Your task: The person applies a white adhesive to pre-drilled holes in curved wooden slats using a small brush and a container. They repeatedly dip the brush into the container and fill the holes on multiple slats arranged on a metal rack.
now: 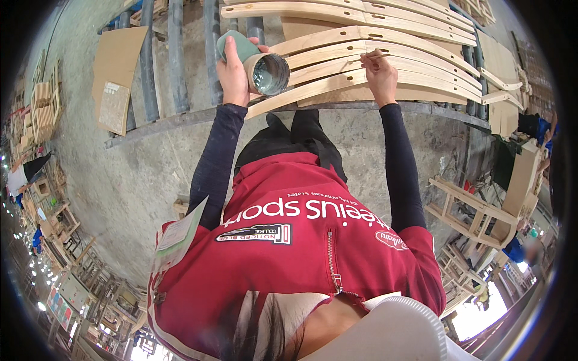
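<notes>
My left hand (233, 78) is wrapped round an open round pot (270, 74). Its inside is coated with something dark and glossy. A flat green pad (242, 46) is held by the same hand, against the pot's far side. Over the curved pale wooden slats (325, 69), my right hand (382, 77) pinches a thin wooden stick (376, 56). The stick points left, and whether its tip touches the wood I cannot tell. Small dark slots run through several slats near their middles and ends.
The slats lie on brown cardboard (301, 29) over a conveyor with grey rollers (177, 54). A metal rail (174, 124) edges it nearest me. More cardboard (120, 51) rests at the left. Wooden frames (472, 210) stand on the right, with people farther off.
</notes>
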`<state>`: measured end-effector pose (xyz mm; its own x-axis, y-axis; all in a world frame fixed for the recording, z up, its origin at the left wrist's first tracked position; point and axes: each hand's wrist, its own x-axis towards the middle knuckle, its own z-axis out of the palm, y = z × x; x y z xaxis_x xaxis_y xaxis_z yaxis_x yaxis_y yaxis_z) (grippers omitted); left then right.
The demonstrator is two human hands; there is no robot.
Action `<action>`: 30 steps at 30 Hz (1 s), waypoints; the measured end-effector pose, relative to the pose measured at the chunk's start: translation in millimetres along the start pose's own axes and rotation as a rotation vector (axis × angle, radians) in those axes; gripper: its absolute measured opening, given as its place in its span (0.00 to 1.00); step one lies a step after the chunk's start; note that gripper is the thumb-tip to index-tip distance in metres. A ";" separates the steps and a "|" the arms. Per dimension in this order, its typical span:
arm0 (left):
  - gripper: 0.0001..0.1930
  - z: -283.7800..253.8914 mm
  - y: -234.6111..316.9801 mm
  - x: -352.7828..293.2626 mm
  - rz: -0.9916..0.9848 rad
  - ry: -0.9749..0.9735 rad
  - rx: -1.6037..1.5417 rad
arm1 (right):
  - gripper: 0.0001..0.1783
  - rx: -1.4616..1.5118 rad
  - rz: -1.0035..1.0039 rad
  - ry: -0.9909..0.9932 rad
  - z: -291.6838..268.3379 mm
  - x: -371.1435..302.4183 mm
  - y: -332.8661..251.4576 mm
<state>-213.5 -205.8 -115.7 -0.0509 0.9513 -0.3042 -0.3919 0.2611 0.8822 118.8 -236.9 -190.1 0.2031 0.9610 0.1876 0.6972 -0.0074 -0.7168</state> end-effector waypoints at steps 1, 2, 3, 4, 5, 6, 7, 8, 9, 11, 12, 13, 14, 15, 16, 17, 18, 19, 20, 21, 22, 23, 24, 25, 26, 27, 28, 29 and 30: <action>0.31 1.2 0.2 2.6 0.011 -0.014 0.006 | 0.05 0.069 0.016 0.015 -0.8 0.1 2.0; 0.30 3.1 2.4 4.5 0.019 -0.026 0.000 | 0.04 0.061 0.012 0.039 -2.2 1.1 1.5; 0.30 6.7 4.5 6.8 0.026 -0.039 -0.006 | 0.04 0.052 0.009 0.063 -5.6 0.7 1.2; 0.30 11.4 7.0 9.0 0.033 -0.054 -0.012 | 0.03 0.043 0.007 0.089 -10.7 -0.6 1.0; 0.30 16.2 10.7 11.1 0.042 -0.059 -0.014 | 0.06 0.049 0.005 0.065 -19.7 -1.6 -4.1; 0.31 19.5 14.4 14.0 0.076 -0.077 -0.003 | 0.06 0.090 0.017 0.051 -27.8 -0.1 -17.3; 0.31 22.6 17.7 18.2 0.109 -0.096 0.008 | 0.06 0.274 0.034 0.076 -35.6 -0.9 -32.2; 0.31 24.6 22.0 21.7 0.146 -0.108 0.020 | 0.05 0.463 0.049 0.096 -44.5 -0.6 -61.0; 0.31 28.0 26.0 25.3 0.204 -0.146 0.040 | 0.05 0.565 0.039 0.098 -55.7 -1.5 -87.9; 0.31 43.9 42.1 23.9 0.252 -0.190 0.063 | 0.05 0.705 0.016 0.102 -72.6 -8.4 -136.7; 0.32 54.3 49.9 23.7 0.273 -0.224 0.072 | 0.05 0.705 -0.057 0.092 -73.3 -11.9 -151.0; 0.31 62.2 55.0 26.3 0.308 -0.282 0.064 | 0.05 0.704 -0.130 0.081 -71.9 -14.7 -162.9; 0.29 74.1 61.4 24.8 0.275 -0.279 -0.013 | 0.05 0.702 -0.204 0.070 -68.8 -15.9 -170.2; 0.28 88.0 69.7 20.6 0.240 -0.276 -0.089 | 0.06 0.575 -0.266 0.123 -64.8 -15.7 -173.0; 0.26 96.9 77.3 16.9 0.206 -0.273 -0.166 | 0.05 0.500 -0.325 0.161 -63.5 -14.2 -177.2; 0.26 100.2 84.1 15.5 0.306 -0.336 -0.078 | 0.05 0.426 -0.385 0.199 -62.7 -11.1 -181.8; 0.26 104.1 88.3 16.2 0.331 -0.349 -0.087 | 0.05 0.351 -0.445 0.236 -62.9 -8.4 -184.8; 0.26 108.8 91.6 16.7 0.355 -0.363 -0.095 | 0.06 0.330 -0.409 0.229 -66.2 -11.1 -188.2; 0.26 112.2 94.3 17.3 0.378 -0.373 -0.102 | 0.06 0.349 -0.401 0.212 -68.2 -13.8 -190.2; 0.27 114.8 98.7 18.0 0.436 -0.399 -0.107 | 0.06 0.369 -0.393 0.194 -69.7 -16.4 -191.9; 0.27 116.7 104.0 17.6 0.457 -0.419 -0.119 | 0.06 0.388 -0.386 0.176 -70.3 -17.6 -193.0; 0.27 119.8 109.0 15.8 0.474 -0.446 -0.133 | 0.05 0.449 -0.371 0.191 -71.4 -18.9 -193.5; 0.27 122.9 113.7 14.5 0.491 -0.472 -0.147 | 0.05 0.481 -0.370 0.220 -73.2 -17.4 -195.2; 0.27 126.0 118.1 13.9 0.522 -0.482 -0.143 | 0.06 0.514 -0.369 0.249 -75.3 -15.0 -197.8; 0.27 128.9 121.1 13.0 0.552 -0.491 -0.138 | 0.06 0.548 -0.367 0.278 -76.3 -13.6 -199.0; 0.27 131.3 123.6 12.5 0.583 -0.499 -0.133 | 0.06 0.534 -0.370 0.286 -75.4 -12.4 -200.1; 0.28 132.8 125.5 13.1 0.599 -0.509 -0.133 | 0.06 0.549 -0.368 0.273 -74.6 -12.5 -203.2; 0.28 134.4 127.7 14.8 0.616 -0.519 -0.132 | 0.05 0.564 -0.367 0.261 -73.9 -12.3 -207.1; 0.28 135.9 130.0 15.9 0.633 -0.529 -0.131 | 0.05 0.579 -0.365 0.248 -74.1 -12.6 -209.7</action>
<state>-140.4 -134.4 43.0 0.1278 0.8721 0.4724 -0.5396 -0.3385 0.7708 21.0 -268.0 7.6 0.2246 0.7829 0.5802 0.2890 0.5151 -0.8069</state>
